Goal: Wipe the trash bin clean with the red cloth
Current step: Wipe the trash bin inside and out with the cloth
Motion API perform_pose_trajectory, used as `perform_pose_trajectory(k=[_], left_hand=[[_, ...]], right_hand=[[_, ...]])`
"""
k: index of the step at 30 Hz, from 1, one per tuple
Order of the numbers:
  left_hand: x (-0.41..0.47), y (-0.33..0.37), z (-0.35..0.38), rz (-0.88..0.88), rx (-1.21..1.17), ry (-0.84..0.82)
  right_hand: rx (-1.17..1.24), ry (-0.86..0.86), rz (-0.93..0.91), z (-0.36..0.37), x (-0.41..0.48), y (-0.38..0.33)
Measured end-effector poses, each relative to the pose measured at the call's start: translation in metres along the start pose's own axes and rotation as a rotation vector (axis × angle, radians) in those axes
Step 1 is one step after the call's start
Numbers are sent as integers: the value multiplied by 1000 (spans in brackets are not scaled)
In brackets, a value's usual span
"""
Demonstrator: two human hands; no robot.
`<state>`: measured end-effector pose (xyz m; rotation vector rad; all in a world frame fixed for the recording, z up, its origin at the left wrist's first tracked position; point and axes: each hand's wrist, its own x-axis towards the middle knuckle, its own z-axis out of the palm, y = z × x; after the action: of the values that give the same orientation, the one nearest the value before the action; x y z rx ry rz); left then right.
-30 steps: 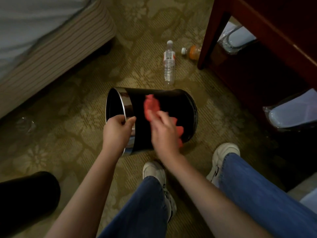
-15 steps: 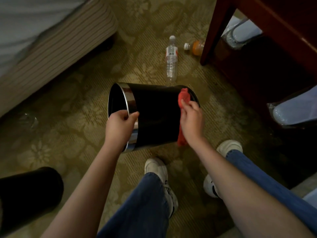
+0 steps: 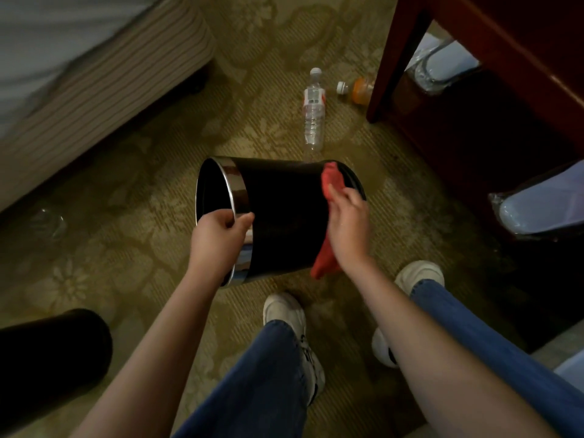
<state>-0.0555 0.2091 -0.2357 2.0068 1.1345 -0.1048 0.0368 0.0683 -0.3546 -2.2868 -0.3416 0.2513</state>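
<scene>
A black trash bin (image 3: 281,216) with a chrome rim is held tipped on its side above the carpet, its mouth facing left. My left hand (image 3: 218,238) grips the chrome rim at the near side. My right hand (image 3: 349,222) presses the red cloth (image 3: 331,184) against the bin's wall near its base end. Part of the cloth hangs down below my wrist, and the rest is hidden under my palm.
A clear water bottle (image 3: 314,112) and an orange drink bottle (image 3: 358,88) lie on the carpet beyond the bin. A dark wooden table leg (image 3: 390,58) stands at the right, a bed (image 3: 94,74) at the left. Another black cylinder (image 3: 50,358) lies at lower left.
My right hand slid the red cloth from the middle of the bin's wall rightward to its base end. The left hand kept its hold on the rim.
</scene>
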Motion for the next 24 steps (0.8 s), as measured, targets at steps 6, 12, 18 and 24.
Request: perform_pose_trajectory(k=[6, 12, 18, 24], left_hand=[[2, 8, 11, 0, 18, 20], [6, -1, 8, 4, -9, 35], [2, -5, -6, -5, -28, -109], [-1, -2, -7, -50, 54, -96]], right_hand=[[16, -12, -146, -2, -11, -45], [48, -22, -335, 7, -36, -95], [8, -36, -104, 1, -9, -36], [-13, -49, -60, 0, -11, -37]])
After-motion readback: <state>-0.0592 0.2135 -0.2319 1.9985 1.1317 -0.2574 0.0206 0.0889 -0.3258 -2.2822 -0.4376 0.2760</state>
